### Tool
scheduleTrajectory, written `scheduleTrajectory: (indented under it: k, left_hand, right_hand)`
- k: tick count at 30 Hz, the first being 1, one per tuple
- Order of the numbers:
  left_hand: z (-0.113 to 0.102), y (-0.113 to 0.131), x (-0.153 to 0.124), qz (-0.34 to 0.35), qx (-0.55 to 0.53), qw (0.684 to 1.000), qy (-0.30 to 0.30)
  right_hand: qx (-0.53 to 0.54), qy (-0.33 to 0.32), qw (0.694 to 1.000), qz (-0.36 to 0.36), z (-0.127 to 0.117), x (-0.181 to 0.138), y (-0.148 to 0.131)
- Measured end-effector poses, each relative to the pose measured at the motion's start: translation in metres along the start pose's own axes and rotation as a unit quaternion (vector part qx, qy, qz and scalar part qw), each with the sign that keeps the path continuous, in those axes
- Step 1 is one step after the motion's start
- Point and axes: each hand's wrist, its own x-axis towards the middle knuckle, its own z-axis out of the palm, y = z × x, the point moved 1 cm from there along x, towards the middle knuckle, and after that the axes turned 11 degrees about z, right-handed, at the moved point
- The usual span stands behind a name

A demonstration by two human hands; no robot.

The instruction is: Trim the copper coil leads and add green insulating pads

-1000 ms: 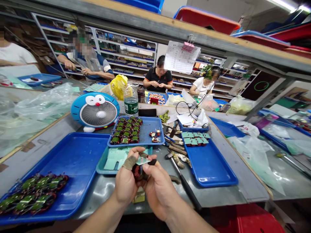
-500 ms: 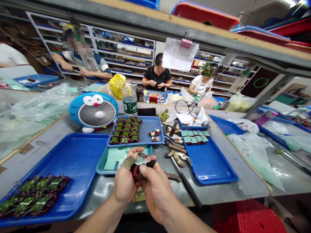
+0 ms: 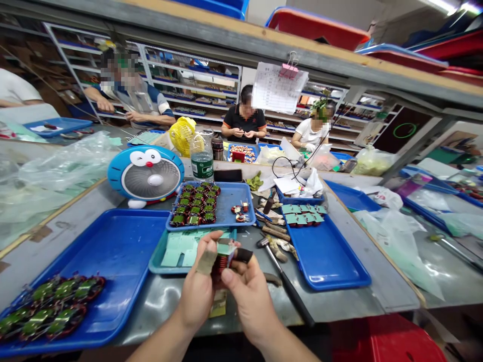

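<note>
My left hand (image 3: 198, 291) and my right hand (image 3: 249, 296) meet over the table's front edge, both closed on one copper-wound coil (image 3: 223, 260) with a pale green card on top. A tan tape strip wraps my left forefinger. Just behind the hands lies a teal tray (image 3: 158, 261) of pale green cards. A big blue tray (image 3: 116, 246) at the left holds several coils with green tops (image 3: 53, 306) in its near corner.
A blue tray (image 3: 230, 201) with several coils stands behind, a cartoon desk fan (image 3: 145, 173) to its left. Another blue tray (image 3: 324, 256) at the right holds green-topped parts (image 3: 304, 213). A hammer (image 3: 283, 276) lies between. Co-workers sit beyond.
The coil has been turned upright between my fingers and lifted slightly, and both hands shifted a little to the right.
</note>
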Motion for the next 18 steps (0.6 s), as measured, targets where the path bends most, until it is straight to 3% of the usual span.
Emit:
scheduleTrajectory:
  k: [3, 7, 9, 11, 13, 16, 18]
  left_hand:
    - [-0.002, -0.002, -0.008, -0.003, 0.013, 1.000, -0.015]
    - [-0.004, -0.009, -0.008, -0.024, 0.002, 0.999, -0.035]
    - [-0.005, -0.013, -0.004, -0.019, -0.011, 0.999, -0.033]
    - [-0.008, -0.015, 0.002, -0.012, -0.027, 0.999, -0.019]
    - [-0.012, -0.015, 0.007, -0.011, -0.042, 0.999, -0.005]
    - [-0.019, -0.009, 0.014, -0.024, -0.073, 0.997, -0.005]
    - [-0.021, -0.002, 0.017, -0.033, -0.101, 0.994, -0.017]
  right_hand:
    - [0.013, -0.056, 0.998, 0.012, 0.000, -0.002, -0.004]
    - [-0.052, -0.062, 0.997, 0.014, 0.001, -0.005, -0.012]
    - [-0.127, -0.053, 0.990, 0.019, -0.011, -0.009, -0.014]
    - [-0.244, -0.010, 0.970, 0.002, -0.037, -0.014, -0.010]
    - [-0.420, 0.076, 0.903, -0.051, -0.075, -0.018, -0.001]
    - [-0.662, 0.137, 0.721, -0.152, -0.125, -0.022, 0.022]
    - [-0.743, 0.139, 0.627, -0.190, -0.143, -0.021, 0.038]
